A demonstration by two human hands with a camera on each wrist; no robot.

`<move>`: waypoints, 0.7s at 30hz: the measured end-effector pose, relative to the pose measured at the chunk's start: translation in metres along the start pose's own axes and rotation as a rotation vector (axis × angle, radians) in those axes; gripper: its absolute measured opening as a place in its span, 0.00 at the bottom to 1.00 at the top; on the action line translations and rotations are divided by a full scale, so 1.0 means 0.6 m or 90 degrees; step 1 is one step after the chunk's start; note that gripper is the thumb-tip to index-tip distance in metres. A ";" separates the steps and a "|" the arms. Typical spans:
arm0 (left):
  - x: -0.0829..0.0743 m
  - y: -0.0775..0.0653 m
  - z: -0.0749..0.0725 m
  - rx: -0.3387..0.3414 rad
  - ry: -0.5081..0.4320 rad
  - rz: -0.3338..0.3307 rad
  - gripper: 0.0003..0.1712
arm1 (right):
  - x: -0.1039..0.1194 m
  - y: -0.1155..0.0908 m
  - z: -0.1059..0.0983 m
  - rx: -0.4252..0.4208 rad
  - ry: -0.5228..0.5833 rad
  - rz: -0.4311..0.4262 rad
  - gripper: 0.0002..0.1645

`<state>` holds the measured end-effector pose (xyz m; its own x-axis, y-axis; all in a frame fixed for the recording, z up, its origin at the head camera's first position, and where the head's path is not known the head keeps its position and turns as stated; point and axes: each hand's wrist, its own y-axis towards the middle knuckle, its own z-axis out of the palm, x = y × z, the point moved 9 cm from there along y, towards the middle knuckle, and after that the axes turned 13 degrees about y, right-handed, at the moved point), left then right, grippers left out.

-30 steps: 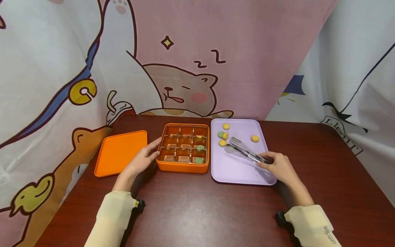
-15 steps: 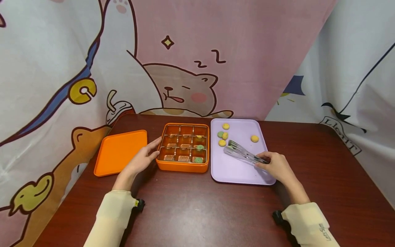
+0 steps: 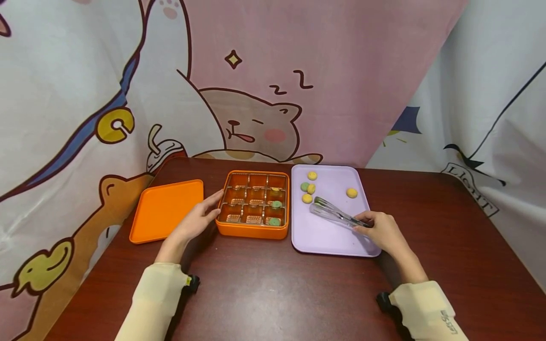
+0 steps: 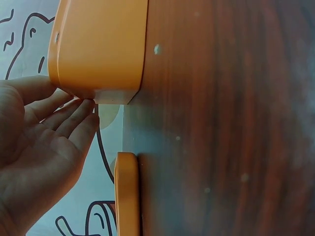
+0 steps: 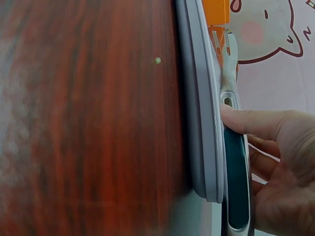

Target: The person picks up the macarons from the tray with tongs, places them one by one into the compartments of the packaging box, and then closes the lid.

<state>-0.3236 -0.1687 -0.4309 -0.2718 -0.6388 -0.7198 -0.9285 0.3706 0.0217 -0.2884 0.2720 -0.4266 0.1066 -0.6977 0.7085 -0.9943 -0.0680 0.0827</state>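
Note:
My right hand grips a pair of metal tongs by the handle, low over the lilac tray. A hint of green shows at the tips; whether a piece lies between them I cannot tell. In the right wrist view the thumb presses the tongs' dark green handle. My left hand touches the left side of the orange box with nearly straight fingers. Inside its clear divided insert, green round pieces and a yellow one sit in the right-hand compartments.
Several small yellow round pieces, such as one at the right, lie on the tray with a green one. An orange lid rests left of the box on the dark wooden table. A cartoon-print curtain hangs behind.
The tongs' two arms have come closer together, with their tips still over the tray. My right hand has shifted slightly left. The left hand and the box have stayed in place.

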 end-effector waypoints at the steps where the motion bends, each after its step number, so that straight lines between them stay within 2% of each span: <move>1: 0.000 0.000 0.000 -0.001 0.000 0.000 0.33 | 0.000 0.000 0.000 0.000 0.001 0.001 0.15; 21: 0.001 -0.001 -0.002 0.000 0.015 -0.011 0.33 | 0.001 -0.002 -0.004 -0.011 0.003 -0.002 0.15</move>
<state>-0.3233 -0.1705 -0.4305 -0.2607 -0.6607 -0.7040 -0.9331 0.3594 0.0083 -0.2870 0.2732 -0.4245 0.1096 -0.6936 0.7120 -0.9937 -0.0582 0.0963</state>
